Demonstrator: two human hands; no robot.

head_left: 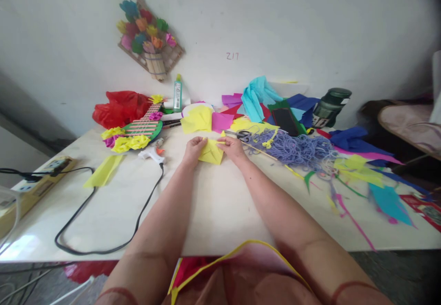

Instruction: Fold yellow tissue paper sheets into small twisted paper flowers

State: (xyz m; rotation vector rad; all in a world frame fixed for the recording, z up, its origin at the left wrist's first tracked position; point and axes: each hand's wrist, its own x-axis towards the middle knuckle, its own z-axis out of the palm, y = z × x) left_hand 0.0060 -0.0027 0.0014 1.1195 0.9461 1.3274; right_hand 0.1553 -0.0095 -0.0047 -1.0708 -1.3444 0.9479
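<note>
Both my hands hold a small piece of yellow crepe paper (211, 153) above the middle of the table. My left hand (195, 149) pinches its upper left corner. The fingers of my right hand (232, 148) close on the upper right edge. A crease or fold crosses the paper. Just beyond my right hand lies a pair of scissors (244, 134), partly among other things. A white glue gun (151, 154) with an orange trigger rests to the left of my left hand.
Purple yarn (292, 146) is heaped on the right, near a dark bottle (331, 107). Colored paper lies along the back. A guitar-shaped craft (143, 128) sits at the left; a black cord (99, 251) loops toward a power strip (37, 188). Paper flowers (146, 31) hang on the wall.
</note>
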